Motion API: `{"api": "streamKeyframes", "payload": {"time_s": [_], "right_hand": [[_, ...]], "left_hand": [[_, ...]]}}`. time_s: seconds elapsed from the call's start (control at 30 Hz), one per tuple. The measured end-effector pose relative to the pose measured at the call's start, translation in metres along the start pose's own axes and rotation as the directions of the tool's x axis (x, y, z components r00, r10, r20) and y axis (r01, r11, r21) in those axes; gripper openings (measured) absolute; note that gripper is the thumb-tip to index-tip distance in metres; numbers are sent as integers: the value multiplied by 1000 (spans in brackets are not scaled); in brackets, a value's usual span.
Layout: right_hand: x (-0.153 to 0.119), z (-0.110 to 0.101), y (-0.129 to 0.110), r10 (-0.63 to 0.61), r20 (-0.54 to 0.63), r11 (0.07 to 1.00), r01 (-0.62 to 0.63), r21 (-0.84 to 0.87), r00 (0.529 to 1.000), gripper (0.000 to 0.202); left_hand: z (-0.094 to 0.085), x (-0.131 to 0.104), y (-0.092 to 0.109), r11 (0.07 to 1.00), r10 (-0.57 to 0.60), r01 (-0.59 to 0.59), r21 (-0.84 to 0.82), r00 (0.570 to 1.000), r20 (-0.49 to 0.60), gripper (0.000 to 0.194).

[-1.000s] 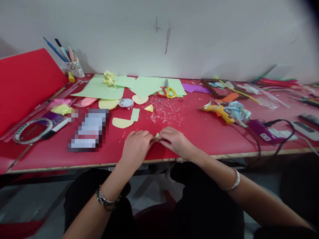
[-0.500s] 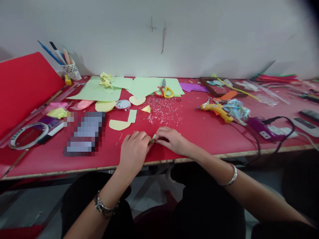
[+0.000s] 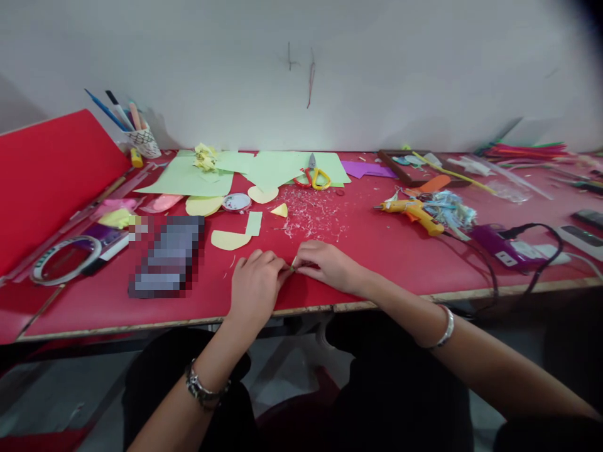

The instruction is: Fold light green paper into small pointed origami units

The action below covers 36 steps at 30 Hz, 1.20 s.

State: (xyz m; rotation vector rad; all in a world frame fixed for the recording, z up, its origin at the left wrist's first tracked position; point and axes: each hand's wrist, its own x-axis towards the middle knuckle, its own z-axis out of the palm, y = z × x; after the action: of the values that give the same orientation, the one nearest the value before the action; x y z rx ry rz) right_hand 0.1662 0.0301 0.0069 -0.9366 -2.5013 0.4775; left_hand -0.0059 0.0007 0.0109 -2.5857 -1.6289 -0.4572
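My left hand [image 3: 255,282] and my right hand [image 3: 326,266] meet near the front edge of the red table [image 3: 367,251]. Between their pinched fingertips is a small piece of pale green paper [image 3: 293,263], mostly covered by the fingers. Left of my hands lie a rounded cream paper cutout [image 3: 230,239] and a small pale green paper strip [image 3: 254,223]. Just beyond them are a yellow paper wedge [image 3: 281,210] and many fine white shreds [image 3: 313,216]. Farther back, scissors [image 3: 313,174] with red and yellow handles rest on green paper sheets [image 3: 268,168].
A phone-like dark slab [image 3: 167,257], blurred out, and a ring-shaped tape roll [image 3: 94,254] lie left. A pen cup [image 3: 145,143] stands at the back left. On the right are a yellow glue gun [image 3: 414,212], a purple power strip [image 3: 504,248] with cables, and a brown tray [image 3: 391,164].
The whole view has shifted slightly, so the table sits a little lower and to the right. Less of the green paper shows between my fingertips. Both hands remain together.
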Motion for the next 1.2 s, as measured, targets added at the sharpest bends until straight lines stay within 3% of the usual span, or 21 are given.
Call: {"api": "streamKeyframes", "payload": {"time_s": [0.27,0.43,0.53,0.87,1.2], "right_hand": [[1,4,-1,82,-50,996,-81,23,995,6],[6,-2,0,129,30,989,-131,63,991,6],[7,-4,3,107,65,992,-111,63,992,5],[-2,5,7,-17,-63,1000,16,-19,998,11],[1,7,4,32,-86,989,-44,-139,996,13]], "left_hand": [[6,-7,1,997,48,-41,66,993,-106,18],[3,-5,2,996,64,-60,59,996,-64,19],[2,-2,3,999,41,-39,39,998,-57,19],[-3,8,-5,997,-3,7,-74,999,54,17],[2,4,3,996,72,-69,52,996,-60,20]]}}
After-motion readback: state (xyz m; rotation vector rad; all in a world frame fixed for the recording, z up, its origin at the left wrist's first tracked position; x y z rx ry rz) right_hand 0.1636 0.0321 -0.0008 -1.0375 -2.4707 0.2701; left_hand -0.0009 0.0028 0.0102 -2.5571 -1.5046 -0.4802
